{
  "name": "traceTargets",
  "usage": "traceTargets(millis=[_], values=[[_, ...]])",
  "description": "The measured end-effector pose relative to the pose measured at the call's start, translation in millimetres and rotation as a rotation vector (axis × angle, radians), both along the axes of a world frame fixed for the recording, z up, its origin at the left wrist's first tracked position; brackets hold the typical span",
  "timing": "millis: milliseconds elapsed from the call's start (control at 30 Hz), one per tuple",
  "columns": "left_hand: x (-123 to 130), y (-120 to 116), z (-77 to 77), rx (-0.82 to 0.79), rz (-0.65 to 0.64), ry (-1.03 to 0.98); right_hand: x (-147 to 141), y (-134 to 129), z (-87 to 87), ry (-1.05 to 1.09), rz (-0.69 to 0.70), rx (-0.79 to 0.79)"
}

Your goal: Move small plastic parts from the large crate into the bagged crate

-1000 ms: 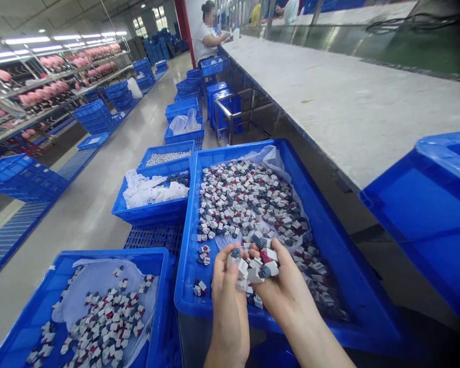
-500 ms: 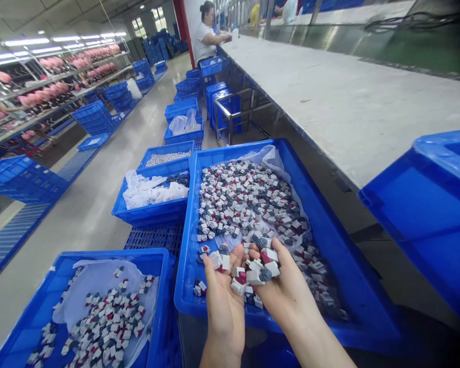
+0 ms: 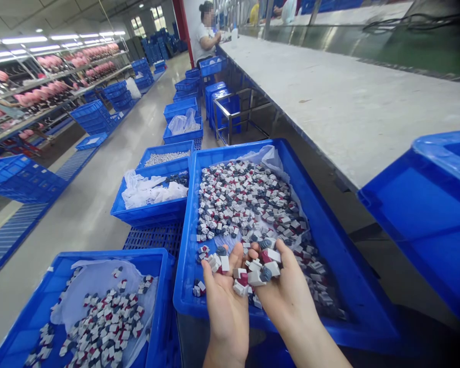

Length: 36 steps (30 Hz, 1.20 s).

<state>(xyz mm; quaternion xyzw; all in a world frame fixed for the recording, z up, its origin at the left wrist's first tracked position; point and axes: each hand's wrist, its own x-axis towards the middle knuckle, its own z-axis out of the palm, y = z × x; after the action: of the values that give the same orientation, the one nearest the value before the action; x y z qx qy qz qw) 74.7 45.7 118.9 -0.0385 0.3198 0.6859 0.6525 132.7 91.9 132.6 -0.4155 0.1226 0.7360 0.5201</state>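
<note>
My left hand [image 3: 228, 312] and my right hand [image 3: 291, 301] are cupped side by side, palms up. Together they hold a heap of small white, dark red and dark grey plastic parts [image 3: 256, 277]. Both hands are over the near end of a large blue bin [image 3: 184, 276]. Inside that bin lie a great many similar plastic parts [image 3: 245, 194] on a clear plastic liner. A second blue bin [image 3: 159, 301] at the lower left holds a smaller pile of such parts [image 3: 107, 322], also on a liner.
A long white worktable [image 3: 329, 97] runs along the right, with a tilted blue crate [image 3: 421, 204] at its near end. Smaller blue bins [image 3: 149, 214] line up ahead. A metal frame [image 3: 230, 122] stands by the table. Farther off, a person [image 3: 207, 43] sits at the table.
My hands have shifted very slightly, with the heap of parts still in them. The distant person's arm has drawn back and up.
</note>
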Motion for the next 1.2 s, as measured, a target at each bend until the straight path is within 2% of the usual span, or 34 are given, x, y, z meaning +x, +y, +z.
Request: traceTargets(millis=[67, 167, 267, 367, 467, 567, 633, 733, 900, 1067, 1200], values=[[2, -2, -2.7, -0.037, -0.034, 0.161, -5, -4, -0.7, -0.007, -0.003, 0.014], [-1, -4, -10.0, -0.14, 0.02, 0.656, -15, -12, -2.0, -0.017, 0.029, -0.006], [-11, -6, -15.6, -0.083, 0.018, 1.213, -25, -18, -4.0, 0.043, 0.048, -0.076], [-19, -7, -16.4, -0.019, -0.026, 1.463, -29, -21, -8.5, 0.154, 0.076, -0.102], [-24, -8, -15.1, -0.026, 0.011, 1.491, -29, -19, -17.5, 0.235, 0.146, -0.073], [-28, -7, -13.9, -0.003, 0.149, 1.487, -29, -17, -27.9, 0.325, 0.2, -0.063], [-34, -6, -12.6, 0.01, 0.197, 1.529, -30, -16, -32.7, 0.349, 0.208, -0.063], [-45, -6, -8.6, -0.008, 0.174, 1.587, -33, -16, -35.9, 0.371, 0.222, -0.064], [-60, -12, -4.5, -0.06, 0.025, 1.65, -33, -18, -38.6, 0.385, 0.236, -0.052], [-69, -15, -15.3, -0.161, 0.093, 1.604, -34, -19, -41.9, 0.302, 0.227, -0.037], [-73, -20, -23.0, -0.213, 0.025, 1.553, -36, -18, -40.0, 0.275, 0.217, 0.022]])
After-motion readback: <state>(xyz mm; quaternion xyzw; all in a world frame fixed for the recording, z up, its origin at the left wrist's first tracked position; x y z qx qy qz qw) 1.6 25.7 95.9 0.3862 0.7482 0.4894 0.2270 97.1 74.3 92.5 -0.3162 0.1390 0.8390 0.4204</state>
